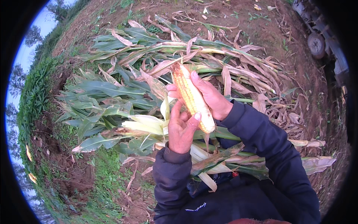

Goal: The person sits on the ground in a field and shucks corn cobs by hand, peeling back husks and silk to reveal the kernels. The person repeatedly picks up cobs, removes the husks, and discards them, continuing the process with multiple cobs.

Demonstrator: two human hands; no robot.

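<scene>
An ear of corn with yellow kernels is held up between my two hands, its husk off and some silk clinging to it. Around its lower left side, my left hand grips with the thumb on the kernels. My right hand holds the other side, thumb near the upper end. Just left of my left wrist, a pale opened corn husk remains on a stalk. Cut corn stalks with green and dry leaves lie beneath and beyond my hands, and more stalks lie across my lap.
Bare soil with small weeds lies at the left. A few ears of corn are on the ground at the far left, others at the top. A wheeled vehicle or machine stands at the upper right.
</scene>
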